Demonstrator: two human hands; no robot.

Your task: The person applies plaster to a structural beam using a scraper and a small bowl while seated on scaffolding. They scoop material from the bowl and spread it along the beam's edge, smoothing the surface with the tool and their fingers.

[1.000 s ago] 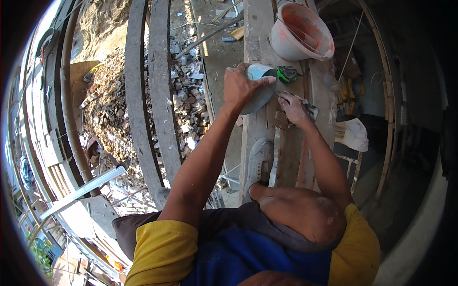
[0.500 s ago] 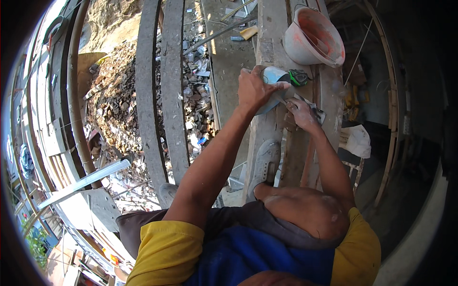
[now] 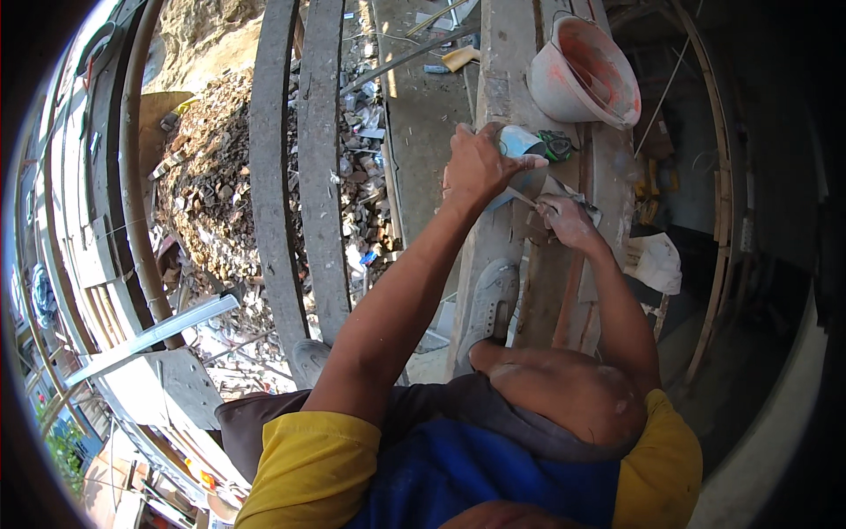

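Note:
My left hand is closed over a pale blue and grey curved piece, which looks like a rolled sheet or a cut container; its full shape is hidden by the fingers. Close by on the right, my right hand grips a thin stick-like tool whose end points toward the piece. Beside that hand lies a flat, light grey scrap, partly covered. A green and black object, possibly a tape measure, rests just beyond the curved piece.
A white bucket with red-orange residue stands on the planks past my hands. My shoe is on the same planks. Two long boards run to the left above rubble. A white sack sits at right.
Both hands have shifted slightly right, and the curved piece has tilted or turned a little in my left hand. The stick-like tool stays in my right hand.

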